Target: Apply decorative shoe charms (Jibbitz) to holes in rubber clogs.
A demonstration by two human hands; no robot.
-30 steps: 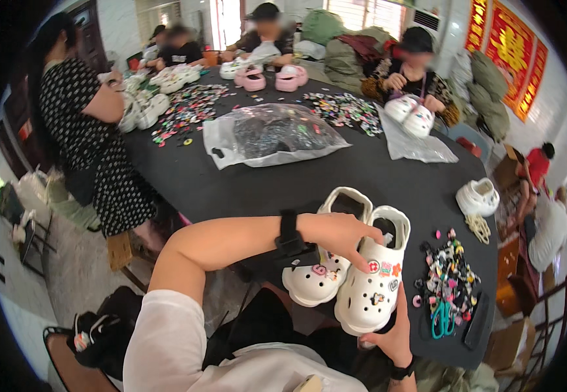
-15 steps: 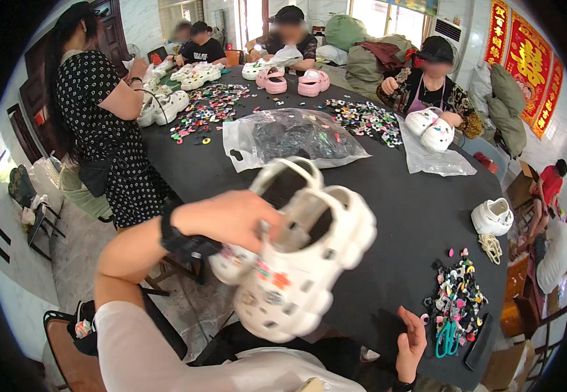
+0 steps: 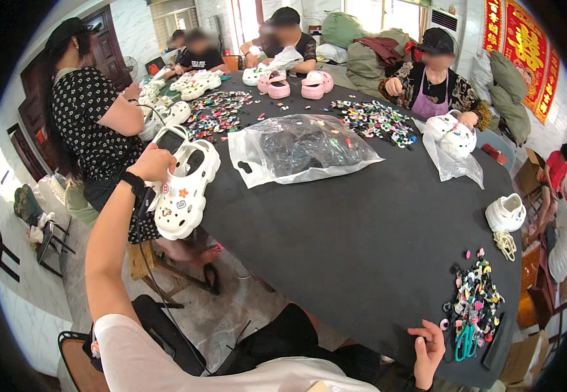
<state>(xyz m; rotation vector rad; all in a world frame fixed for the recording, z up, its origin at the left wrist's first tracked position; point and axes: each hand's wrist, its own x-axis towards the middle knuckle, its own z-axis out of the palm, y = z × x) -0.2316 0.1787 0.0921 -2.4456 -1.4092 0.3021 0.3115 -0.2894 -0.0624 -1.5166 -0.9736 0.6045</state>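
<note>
- Head view, left of frame: the left hand (image 3: 153, 163) is clamped on a pair of white clogs (image 3: 182, 186), holding them out past the table's (image 3: 362, 228) left edge, charms showing on their toes.
- Lower right: the right hand (image 3: 429, 349) rests flat and loose on the table's near edge, holding nothing.
- Just beside it, a charm pile (image 3: 472, 300) with teal scissors (image 3: 464, 341).
- Centre top: a clear bag (image 3: 303, 147) lies on the dark cloth.
- Right edge: a lone white clog (image 3: 505, 212).

Clear plastic bag (image 3: 303, 147) on black table (image 3: 362, 235), pink clogs (image 3: 295, 83), scattered charms (image 3: 474, 304), teal scissors (image 3: 464, 341)
</note>
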